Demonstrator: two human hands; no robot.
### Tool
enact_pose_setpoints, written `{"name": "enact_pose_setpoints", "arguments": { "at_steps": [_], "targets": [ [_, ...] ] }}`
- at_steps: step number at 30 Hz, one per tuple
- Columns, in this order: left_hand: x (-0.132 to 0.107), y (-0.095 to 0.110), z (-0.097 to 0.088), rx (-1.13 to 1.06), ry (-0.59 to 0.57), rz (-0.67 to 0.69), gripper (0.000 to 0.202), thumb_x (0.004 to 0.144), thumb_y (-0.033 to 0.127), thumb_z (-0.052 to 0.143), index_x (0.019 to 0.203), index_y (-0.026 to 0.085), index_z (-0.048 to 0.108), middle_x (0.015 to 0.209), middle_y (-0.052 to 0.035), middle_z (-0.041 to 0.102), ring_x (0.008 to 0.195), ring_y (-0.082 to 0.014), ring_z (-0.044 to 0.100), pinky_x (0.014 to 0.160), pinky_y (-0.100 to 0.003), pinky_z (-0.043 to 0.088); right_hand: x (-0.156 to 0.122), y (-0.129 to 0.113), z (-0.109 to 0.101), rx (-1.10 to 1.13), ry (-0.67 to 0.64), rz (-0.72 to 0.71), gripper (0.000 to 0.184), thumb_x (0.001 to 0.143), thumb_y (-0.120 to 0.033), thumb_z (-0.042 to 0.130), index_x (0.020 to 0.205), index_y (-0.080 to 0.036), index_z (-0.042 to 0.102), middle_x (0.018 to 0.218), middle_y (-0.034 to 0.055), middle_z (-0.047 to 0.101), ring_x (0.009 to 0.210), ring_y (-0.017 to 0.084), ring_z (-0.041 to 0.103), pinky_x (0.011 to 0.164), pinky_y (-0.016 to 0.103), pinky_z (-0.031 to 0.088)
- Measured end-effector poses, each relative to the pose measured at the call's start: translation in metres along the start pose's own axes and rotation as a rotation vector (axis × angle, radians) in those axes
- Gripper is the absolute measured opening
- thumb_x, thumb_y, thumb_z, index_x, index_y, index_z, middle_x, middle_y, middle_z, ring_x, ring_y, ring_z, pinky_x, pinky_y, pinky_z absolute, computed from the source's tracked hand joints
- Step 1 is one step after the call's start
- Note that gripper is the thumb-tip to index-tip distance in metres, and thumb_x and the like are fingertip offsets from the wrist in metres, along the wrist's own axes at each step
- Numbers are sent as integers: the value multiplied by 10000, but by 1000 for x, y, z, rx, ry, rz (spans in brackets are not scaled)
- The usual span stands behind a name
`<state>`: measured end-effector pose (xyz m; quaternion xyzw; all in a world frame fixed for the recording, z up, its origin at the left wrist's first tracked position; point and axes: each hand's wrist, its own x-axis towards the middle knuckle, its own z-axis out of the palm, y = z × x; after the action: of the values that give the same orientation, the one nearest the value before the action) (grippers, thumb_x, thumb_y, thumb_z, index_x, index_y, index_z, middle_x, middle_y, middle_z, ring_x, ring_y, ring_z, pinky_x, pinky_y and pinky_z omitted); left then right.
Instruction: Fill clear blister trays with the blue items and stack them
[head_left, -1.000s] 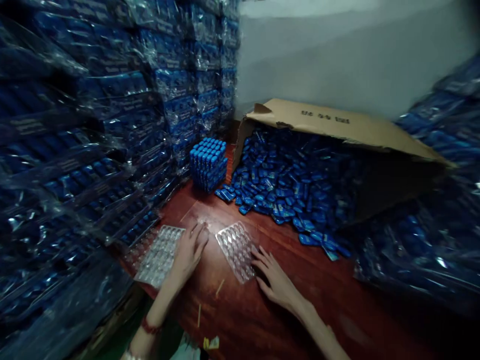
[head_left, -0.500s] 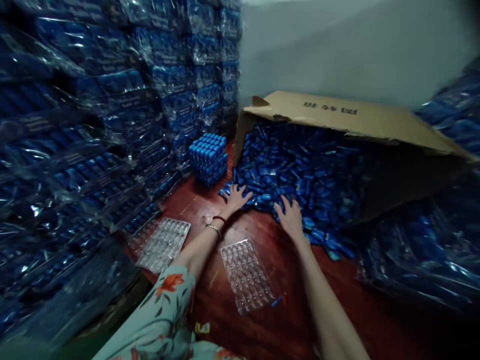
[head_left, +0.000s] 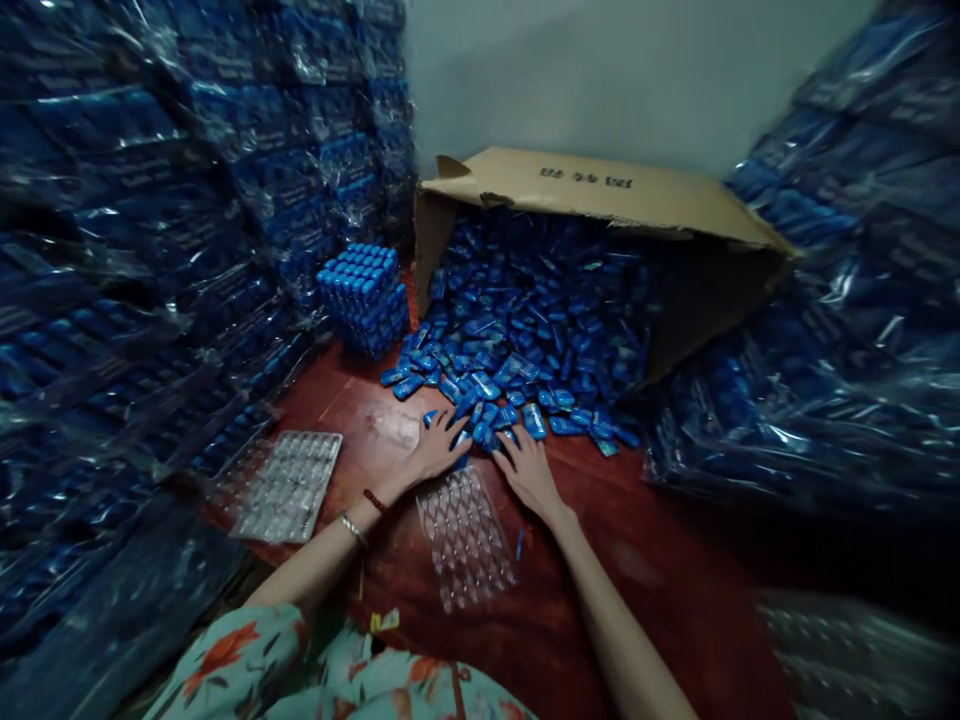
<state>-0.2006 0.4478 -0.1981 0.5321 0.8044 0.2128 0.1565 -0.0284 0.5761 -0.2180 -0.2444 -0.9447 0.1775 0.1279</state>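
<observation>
- Stacks (head_left: 150,250) of film-wrapped blue packs walled the desk (head_left: 637,560) on the left and right.
- A carton (head_left: 600,190) lay on its side at the back, its open mouth facing the person.
- A pile (head_left: 525,330) of small blue packets spilled from the carton onto the desk, and a neat block (head_left: 364,295) of them stood just left of it.
- Two clear trays lay near the person: the spare tray (head_left: 281,485) off to the left and the near tray (head_left: 465,535) between the forearms, just below the pile's edge. Both looked thin, light and bendy, best lifted by the rim.
- The left hand (head_left: 435,455) and right hand (head_left: 529,470) lay wide and flat, with fingers splayed on the nearest packets and gripping nothing.
- The packets looked light, glossy and likely to slide, so they would be easier raked or pinched across the narrow sides.
</observation>
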Motion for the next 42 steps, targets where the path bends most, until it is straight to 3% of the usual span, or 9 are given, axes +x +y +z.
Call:
{"name": "enact_pose_setpoints", "arguments": {
  "at_steps": [5,9,13,17,20,25,32,36,42],
  "targets": [
    [-51,16,16,-102,11,109,552,903,402,428,1418,247,301,1496,-90,271,1404,-296,130,1106,-550,183,-52,0,-15,198,7,72,416,903,-443,396,1262,-282,527,1407,81,424,1340,268,309,1069,590,215],
    [-59,-6,-1,-179,256,75,436,925,356,383,1331,206,432,1416,-109,388,1321,-222,346,1078,-408,331,-79,3,-26,439,289,203,355,883,-415,441,1135,-231,611,1208,104,587,1139,239,527,986,475,399],
    [-7,-57,-47,-89,547,-154,388,916,353,394,1220,156,533,1281,-138,501,1207,-242,457,1033,-431,370,-67,11,-29,461,544,331,361,855,-427,478,1076,-176,614,1081,118,610,1020,239,564,931,448,438],
    [66,-90,-88,-25,498,-166,415,898,348,430,1250,144,511,1318,-130,489,1227,-247,434,1029,-438,363,-18,5,-36,448,534,203,334,864,-419,461,1037,-188,630,1067,115,611,1021,245,555,920,448,442],
    [105,-97,-95,-27,480,-97,413,901,331,420,1262,147,499,1320,-111,500,1220,-202,450,1033,-368,365,29,-14,-41,412,453,24,311,883,-393,441,1040,-212,639,1061,106,616,1033,242,548,923,447,445],
    [126,-99,-79,-12,483,-153,381,913,312,368,1182,125,563,1206,-123,572,1176,-222,457,1026,-416,355,111,-46,-38,244,280,-188,370,896,-365,419,1217,-244,557,1224,105,541,1145,242,491,989,445,409],
    [96,-67,-40,34,452,-205,448,900,384,397,1252,141,531,1279,-123,519,1233,-295,335,998,-465,363,188,-66,-10,-77,-2,-209,475,915,-372,397,1372,-240,392,1417,103,404,1334,324,281,1042,631,216],
    [73,-45,-25,22,419,-265,534,907,413,369,1334,100,438,1299,-153,495,1227,-317,349,1003,-487,349,176,-65,-3,-111,-37,-216,484,924,-320,379,1402,-261,332,1352,95,488,1328,304,301,1029,653,202],
    [41,-37,-10,-129,347,-235,475,892,368,423,1322,170,457,1384,-133,435,1280,-278,370,1023,-491,346,115,-52,-11,-128,-90,-206,497,917,-298,394,1407,-235,338,1412,114,420,1298,284,370,1070,604,172]
  ]
}}
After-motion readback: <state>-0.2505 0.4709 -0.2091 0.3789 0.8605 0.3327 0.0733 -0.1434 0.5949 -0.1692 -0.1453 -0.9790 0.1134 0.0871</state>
